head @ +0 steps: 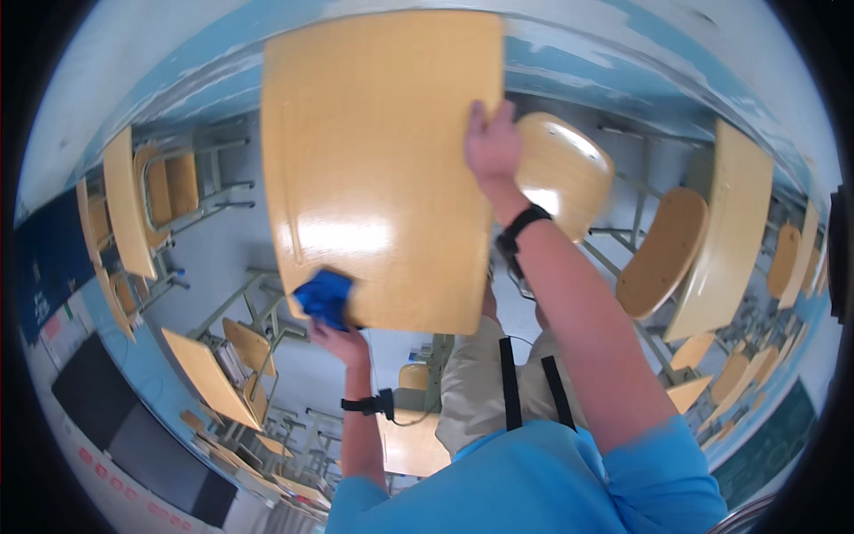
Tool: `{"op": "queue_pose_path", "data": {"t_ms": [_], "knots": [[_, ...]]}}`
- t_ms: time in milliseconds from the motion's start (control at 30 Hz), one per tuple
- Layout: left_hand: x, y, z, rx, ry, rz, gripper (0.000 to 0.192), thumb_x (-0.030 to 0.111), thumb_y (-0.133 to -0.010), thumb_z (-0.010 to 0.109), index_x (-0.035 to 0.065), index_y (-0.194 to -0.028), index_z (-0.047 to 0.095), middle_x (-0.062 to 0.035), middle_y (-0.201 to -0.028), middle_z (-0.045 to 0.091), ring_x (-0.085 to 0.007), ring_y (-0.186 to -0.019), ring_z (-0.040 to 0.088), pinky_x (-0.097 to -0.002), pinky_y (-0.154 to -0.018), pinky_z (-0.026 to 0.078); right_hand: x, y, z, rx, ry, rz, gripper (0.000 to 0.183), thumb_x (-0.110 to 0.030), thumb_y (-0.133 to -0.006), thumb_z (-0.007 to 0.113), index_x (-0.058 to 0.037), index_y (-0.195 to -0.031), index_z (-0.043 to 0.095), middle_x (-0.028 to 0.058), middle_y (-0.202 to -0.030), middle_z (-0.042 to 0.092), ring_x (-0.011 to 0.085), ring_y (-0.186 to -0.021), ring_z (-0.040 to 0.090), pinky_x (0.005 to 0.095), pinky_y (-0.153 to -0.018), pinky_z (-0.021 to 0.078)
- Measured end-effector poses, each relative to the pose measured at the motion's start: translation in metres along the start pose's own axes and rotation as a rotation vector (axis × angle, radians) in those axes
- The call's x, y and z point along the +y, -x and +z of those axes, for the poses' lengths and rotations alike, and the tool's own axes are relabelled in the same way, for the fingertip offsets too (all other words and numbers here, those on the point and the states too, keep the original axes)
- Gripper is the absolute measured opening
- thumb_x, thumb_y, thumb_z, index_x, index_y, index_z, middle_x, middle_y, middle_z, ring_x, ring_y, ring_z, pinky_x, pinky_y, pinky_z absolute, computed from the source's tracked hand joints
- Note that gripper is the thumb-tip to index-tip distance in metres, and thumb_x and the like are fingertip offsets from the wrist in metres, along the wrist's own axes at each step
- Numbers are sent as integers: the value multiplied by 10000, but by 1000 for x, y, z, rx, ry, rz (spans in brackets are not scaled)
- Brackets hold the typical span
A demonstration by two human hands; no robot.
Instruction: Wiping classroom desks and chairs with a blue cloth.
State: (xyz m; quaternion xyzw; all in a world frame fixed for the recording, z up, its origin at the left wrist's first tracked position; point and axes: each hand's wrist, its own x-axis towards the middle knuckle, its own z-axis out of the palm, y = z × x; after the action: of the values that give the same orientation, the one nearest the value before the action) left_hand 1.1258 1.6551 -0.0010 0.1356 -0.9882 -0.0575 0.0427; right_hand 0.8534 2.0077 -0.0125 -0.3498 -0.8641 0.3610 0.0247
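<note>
A light wooden desktop (pixel 387 153) lies in front of me, its glossy surface catching a bright reflection near its lower left. My left hand (pixel 339 339) holds a crumpled blue cloth (pixel 325 297) on the near left corner of the desktop, partly over the edge. At the far right edge, my right hand (pixel 492 140) grips the board's side, fingers spread on top and the thumb side hidden. Both wrists wear black straps.
A wooden chair seat (pixel 567 173) is just right of the desktop. Another desk (pixel 720 233) and a chair back (pixel 664 253) stand farther right. Several desks and chairs line the left, including a desk holding books (pixel 210 374). A blue and white wall (pixel 587 60) rises beyond the desktop.
</note>
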Motion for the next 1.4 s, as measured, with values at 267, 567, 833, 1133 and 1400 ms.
{"op": "queue_pose_path", "data": {"t_ms": [267, 567, 833, 1133, 1400], "knots": [[158, 16, 12, -84, 29, 381, 503, 35, -708, 646, -154, -1132, 451, -334, -1265, 451, -499, -1137, 440, -590, -980, 334, 58, 3, -49, -367, -174, -77, 525, -432, -898, 599, 3, -1172, 489, 295, -1031, 636, 468, -974, 605, 520, -866, 480], [335, 90, 56, -616, 613, 450, 464, 19, -757, 619, -36, -1208, 523, -249, -1184, 541, -451, -1070, 508, -487, -925, 421, 267, 35, -321, 149, 600, -247, 611, -210, -809, 698, -30, -1350, 477, 251, -1399, 427, 428, -1342, 363, 534, -1128, 260], [427, -19, 266, -119, 537, 241, 354, 191, -868, 662, -6, -1138, 543, -263, -1081, 576, -445, -1021, 542, -507, -911, 433, 346, 18, -345, 92, 570, -259, 728, -312, -890, 536, 35, -1480, 285, 285, -1531, 253, 427, -1442, 207, 547, -1169, 130], [529, 74, 329, -485, 14, 767, 382, 195, -776, 659, 119, -1134, 549, -145, -1111, 527, -344, -1063, 509, -508, -845, 427, 348, 15, -341, 62, 605, -303, 724, -322, -878, 496, 64, -1462, 311, 335, -1509, 239, 493, -1412, 214, 562, -1146, 160], [383, 156, 295, -740, 218, 969, 272, 143, -765, 633, 112, -1034, 615, -134, -1076, 574, -341, -1038, 533, -479, -875, 418, 353, 18, -345, 41, 638, -311, 723, -299, -880, 488, 84, -1462, 294, 356, -1506, 219, 518, -1408, 197, 581, -1140, 166]]}}
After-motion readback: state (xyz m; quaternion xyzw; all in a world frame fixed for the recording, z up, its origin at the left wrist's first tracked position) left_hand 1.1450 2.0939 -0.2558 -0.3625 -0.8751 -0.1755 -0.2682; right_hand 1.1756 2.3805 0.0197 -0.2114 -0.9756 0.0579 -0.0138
